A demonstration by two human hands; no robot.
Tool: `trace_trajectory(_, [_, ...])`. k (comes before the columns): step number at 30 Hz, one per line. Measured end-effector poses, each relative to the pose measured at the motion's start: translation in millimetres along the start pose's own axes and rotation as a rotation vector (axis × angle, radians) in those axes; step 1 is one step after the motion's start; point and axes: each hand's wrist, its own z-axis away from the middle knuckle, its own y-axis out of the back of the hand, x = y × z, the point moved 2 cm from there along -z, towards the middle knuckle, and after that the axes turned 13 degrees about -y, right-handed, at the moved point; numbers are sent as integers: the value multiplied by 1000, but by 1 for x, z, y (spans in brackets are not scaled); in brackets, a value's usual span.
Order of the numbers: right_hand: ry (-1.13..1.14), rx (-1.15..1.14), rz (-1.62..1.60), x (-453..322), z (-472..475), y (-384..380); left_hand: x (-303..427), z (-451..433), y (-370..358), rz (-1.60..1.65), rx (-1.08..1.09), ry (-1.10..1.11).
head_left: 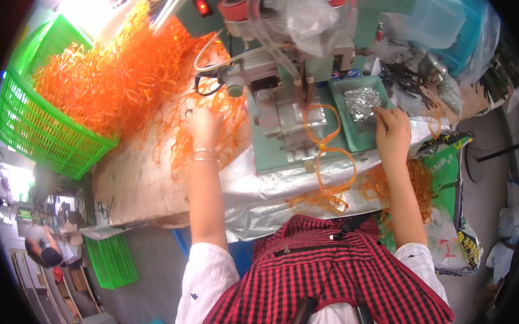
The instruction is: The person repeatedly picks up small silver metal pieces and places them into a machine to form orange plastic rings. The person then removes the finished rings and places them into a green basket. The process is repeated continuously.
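Observation:
My left hand (205, 123) reaches into loose orange plastic loops (230, 136) on the table, left of a green bench press (284, 115). Its fingers are partly hidden, so a grip on a loop cannot be made out. My right hand (394, 127) is over the right side of a green tray (361, 143), thumb and finger close together at a heap of small silvery metal pieces (361, 101). Whether a piece is between them is too small to tell. Joined orange loops (336, 170) hang from the press's working area over the front edge.
At the left, a green plastic basket (54, 125) leans beside a large orange heap (114, 79). Silver foil (258, 188) covers the table's front edge. A printed sack (448, 216) stands at the right. Scissors (104, 209) lie at the table's left edge. Another person (52, 250) sits farther off.

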Motion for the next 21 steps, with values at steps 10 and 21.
trace_trajectory(10, [-416,-20,-71,61,45,73,-9,83,80,949,463,152])
trace_trajectory(21, [-404,-694,-950,-105,-42,-21,51,81,68,1422,580,30])
